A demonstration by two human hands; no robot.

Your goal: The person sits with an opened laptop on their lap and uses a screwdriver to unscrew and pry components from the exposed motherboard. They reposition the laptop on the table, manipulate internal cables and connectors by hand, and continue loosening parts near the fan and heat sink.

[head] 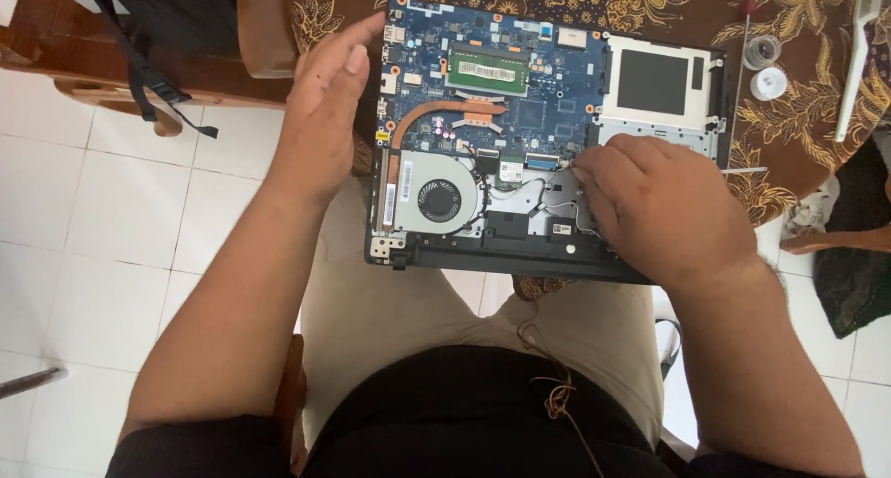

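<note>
Hands on opened laptop (520,135)
Left hand (325,107) flat, spread, bracing its left edge; right hand (659,204) fingertips pressing near thin wires; likely fragile; hold by rigid frame

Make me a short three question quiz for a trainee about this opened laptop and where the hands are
1. True or false: the left hand rests against the left edge of the opened black laptop with the blue circuit board.
2. Which part lies nearest the right hand? A. round grey cooling fan B. silver rectangular drive bay C. green memory stick
3. Fill in: the copper heat pipe curves down towards the ____.

Key: 1 true; 2 B; 3 fan.
</note>
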